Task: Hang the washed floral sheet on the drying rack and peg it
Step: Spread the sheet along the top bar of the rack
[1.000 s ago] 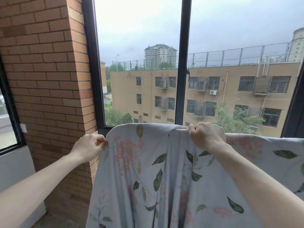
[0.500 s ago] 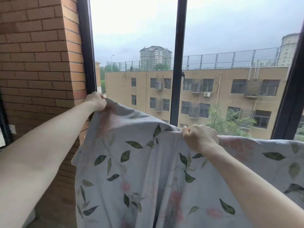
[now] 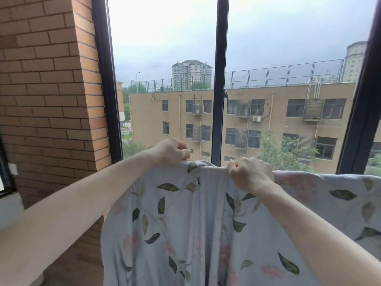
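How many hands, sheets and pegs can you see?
Hands: 2, the left hand and the right hand, both gripping the sheet's top edge
Sheets: 1, the floral sheet
Pegs: 0 in view
Total: 3

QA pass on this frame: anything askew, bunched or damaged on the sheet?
No damage shows. The floral sheet is bunched along its top edge between the left hand and the right hand, which both grip it, so it hangs in folds. No pegs or rack are visible.
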`<action>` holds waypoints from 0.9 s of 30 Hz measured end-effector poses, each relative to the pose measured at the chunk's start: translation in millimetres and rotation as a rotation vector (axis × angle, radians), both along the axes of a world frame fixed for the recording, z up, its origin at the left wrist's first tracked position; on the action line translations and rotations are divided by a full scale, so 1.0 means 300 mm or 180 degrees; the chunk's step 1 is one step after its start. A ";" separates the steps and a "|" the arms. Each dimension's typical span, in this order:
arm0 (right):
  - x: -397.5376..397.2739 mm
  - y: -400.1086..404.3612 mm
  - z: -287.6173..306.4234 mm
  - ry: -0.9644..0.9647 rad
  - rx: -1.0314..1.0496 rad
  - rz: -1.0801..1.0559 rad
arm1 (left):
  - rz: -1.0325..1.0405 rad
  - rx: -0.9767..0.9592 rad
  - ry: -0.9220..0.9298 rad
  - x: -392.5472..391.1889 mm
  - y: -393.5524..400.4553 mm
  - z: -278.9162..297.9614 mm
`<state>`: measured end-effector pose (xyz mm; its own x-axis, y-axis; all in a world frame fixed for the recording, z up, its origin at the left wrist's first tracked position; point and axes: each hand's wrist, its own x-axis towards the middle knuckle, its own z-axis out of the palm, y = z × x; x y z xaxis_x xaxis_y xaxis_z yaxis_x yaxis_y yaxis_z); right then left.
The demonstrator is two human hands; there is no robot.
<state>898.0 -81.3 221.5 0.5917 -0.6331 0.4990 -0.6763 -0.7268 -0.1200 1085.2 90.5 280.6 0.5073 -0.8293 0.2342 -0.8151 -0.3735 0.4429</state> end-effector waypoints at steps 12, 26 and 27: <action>-0.153 -0.009 -0.033 -0.0941 0.0395 0.0468 | -0.0115 -0.0288 -0.1102 -0.176 -0.126 -0.189; -0.863 -0.494 -0.086 -0.0670 0.0130 -0.0684 | 0.0275 0.0083 -0.0994 -0.258 -0.249 -0.151; -0.868 -0.502 -0.084 -0.0642 0.0162 -0.0599 | 0.0225 0.0099 -0.1039 -0.302 -0.281 -0.146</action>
<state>637.6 -231.9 196.4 0.3533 -0.7498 0.5594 -0.7576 -0.5801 -0.2992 994.7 6.2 236.7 0.4662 -0.8040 0.3691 -0.8836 -0.4434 0.1503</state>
